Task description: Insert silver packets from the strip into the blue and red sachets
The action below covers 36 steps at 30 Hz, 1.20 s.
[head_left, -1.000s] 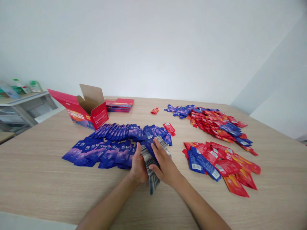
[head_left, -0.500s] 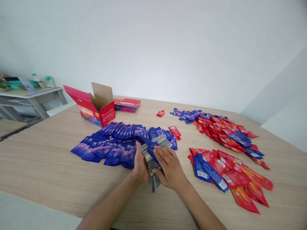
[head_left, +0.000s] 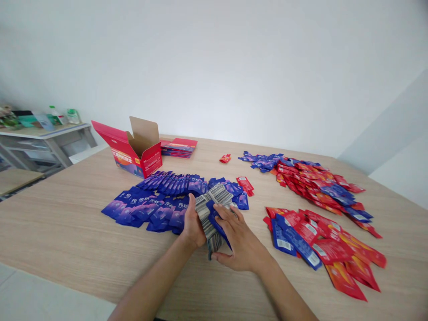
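A thick stack of sachets (head_left: 207,209), its silvery striped edges showing, stands between my two hands. My left hand (head_left: 194,227) wraps round the stack's left side, thumb up. On the right side, my right hand (head_left: 236,238) presses fingers and thumb against a blue sachet (head_left: 214,216) at the stack's face. The lower part of that sachet is partly hidden by my fingers. Just behind and left of the hands lie overlapping rows of blue-purple sachets (head_left: 142,206). A red sachet (head_left: 245,184) lies beyond my right hand.
An open red box (head_left: 133,156) stands at the back left, with flat red cartons (head_left: 179,147) stacked beside it. Mixed red and blue sachets (head_left: 314,187) form a pile at the back right; another red pile (head_left: 334,245) lies nearer. A lone red sachet (head_left: 225,158) lies near the wall.
My right hand's fingers have spread a little, and the blue sachet under them has shifted down and right along the stack. More of the striped edges shows. The view has moved slightly.
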### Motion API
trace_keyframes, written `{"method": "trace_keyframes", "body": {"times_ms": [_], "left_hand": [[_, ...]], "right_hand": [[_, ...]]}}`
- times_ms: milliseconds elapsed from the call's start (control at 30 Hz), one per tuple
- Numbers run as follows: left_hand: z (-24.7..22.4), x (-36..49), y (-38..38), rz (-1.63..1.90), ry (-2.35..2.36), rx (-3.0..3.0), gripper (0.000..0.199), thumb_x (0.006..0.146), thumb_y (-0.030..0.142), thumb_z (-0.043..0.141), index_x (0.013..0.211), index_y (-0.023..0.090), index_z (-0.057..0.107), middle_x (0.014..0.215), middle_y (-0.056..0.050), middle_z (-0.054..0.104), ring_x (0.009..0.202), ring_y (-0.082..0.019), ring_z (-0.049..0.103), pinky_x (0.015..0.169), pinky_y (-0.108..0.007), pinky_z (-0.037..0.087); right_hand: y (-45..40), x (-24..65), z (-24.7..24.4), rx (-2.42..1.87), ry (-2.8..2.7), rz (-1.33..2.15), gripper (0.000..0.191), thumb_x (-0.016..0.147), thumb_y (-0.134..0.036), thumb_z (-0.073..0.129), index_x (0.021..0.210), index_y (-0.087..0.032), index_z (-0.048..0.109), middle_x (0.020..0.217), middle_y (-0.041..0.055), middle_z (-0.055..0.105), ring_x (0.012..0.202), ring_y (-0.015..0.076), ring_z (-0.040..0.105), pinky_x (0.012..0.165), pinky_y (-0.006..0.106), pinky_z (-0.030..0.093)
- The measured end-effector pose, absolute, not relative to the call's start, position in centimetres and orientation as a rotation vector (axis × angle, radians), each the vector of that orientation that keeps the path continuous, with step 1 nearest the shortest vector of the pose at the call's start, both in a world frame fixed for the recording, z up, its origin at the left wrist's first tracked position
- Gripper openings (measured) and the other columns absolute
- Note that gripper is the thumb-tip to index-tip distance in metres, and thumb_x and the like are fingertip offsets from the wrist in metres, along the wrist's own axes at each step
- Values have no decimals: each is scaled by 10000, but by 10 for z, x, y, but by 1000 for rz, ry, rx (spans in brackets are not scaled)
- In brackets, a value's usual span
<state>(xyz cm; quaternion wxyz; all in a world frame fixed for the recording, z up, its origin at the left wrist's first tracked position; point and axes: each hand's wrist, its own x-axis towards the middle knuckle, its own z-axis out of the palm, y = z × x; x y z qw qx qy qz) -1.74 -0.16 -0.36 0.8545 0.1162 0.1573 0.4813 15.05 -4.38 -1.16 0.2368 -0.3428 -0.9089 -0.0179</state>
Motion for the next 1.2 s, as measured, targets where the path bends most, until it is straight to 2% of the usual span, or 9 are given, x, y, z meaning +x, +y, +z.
{"method": "trace_keyframes", "body": {"times_ms": [167, 233, 300, 400, 600, 700, 800, 1033, 1200], "left_hand": [[-4, -17, -3, 959, 346, 247, 814, 891, 749, 408, 1279, 75, 649, 1097, -192, 747, 1096, -337, 689, 1077, -487, 443], [-4, -19, -3, 933, 355, 248, 824, 880, 754, 429, 1289, 71, 642, 1100, -193, 746, 1109, -339, 685, 1091, -484, 432], [-6, -19, -4, 920, 346, 257, 824, 882, 749, 435, 1312, 73, 627, 1112, -194, 744, 1126, -337, 680, 1104, -484, 421], [-9, -16, -6, 893, 340, 265, 838, 884, 755, 419, 1342, 78, 605, 1129, -192, 742, 1146, -336, 673, 1115, -486, 409], [-14, 3, -19, 749, 319, 271, 923, 886, 800, 288, 1359, 65, 584, 1190, -202, 718, 1223, -335, 631, 1143, -470, 369], [-14, 7, -23, 779, 323, 267, 925, 902, 787, 235, 1349, 59, 588, 1195, -200, 716, 1246, -324, 615, 1149, -453, 360], [-11, 4, -20, 775, 319, 241, 944, 895, 797, 217, 1334, 53, 596, 1195, -211, 714, 1248, -342, 610, 1142, -479, 363], [-5, -16, -5, 836, 345, 176, 917, 881, 804, 280, 1334, 75, 607, 1214, -218, 704, 1213, -368, 627, 1124, -512, 376], [-3, -19, -6, 864, 322, 203, 909, 879, 802, 297, 1333, 82, 615, 1221, -213, 704, 1216, -373, 622, 1123, -516, 375]], "right_hand": [[-43, 150, -13, -998, -2530, -6, 1011, 786, -604, 699, 1532, -71, 274, 1576, 252, 325, 1493, 328, 302, 1205, 576, 234], [-42, 150, -16, -996, -2560, -60, 1094, 813, -694, 640, 1578, -61, 181, 1585, 252, 304, 1500, 335, 285, 1209, 593, 217], [-41, 149, -18, -984, -2579, -122, 1115, 822, -752, 591, 1588, -64, 165, 1596, 246, 279, 1505, 350, 265, 1213, 625, 180], [-41, 147, -22, -972, -2562, -183, 1101, 822, -755, 586, 1582, -59, 198, 1599, 244, 272, 1503, 362, 266, 1216, 653, 148], [-40, 149, -22, -915, -2470, -258, 1048, 806, -767, 600, 1508, -41, 318, 1589, 263, 283, 1516, 363, 230, 1223, 640, 166], [-39, 151, -22, -864, -2458, -301, 1032, 883, -752, 497, 1569, -47, 184, 1577, 240, 330, 1527, 333, 210, 1232, 625, 155], [-37, 152, -21, -863, -2500, -291, 982, 955, -689, 409, 1593, -26, 66, 1586, 236, 313, 1535, 320, 185, 1235, 616, 159], [-39, 150, -17, -832, -2597, -232, 910, 985, -652, 387, 1601, -50, 94, 1613, 227, 252, 1536, 334, 173, 1228, 632, 191], [-40, 149, -18, -833, -2596, -233, 892, 1009, -578, 393, 1602, -42, -5, 1626, 231, 205, 1542, 340, 128, 1222, 633, 219]]}}
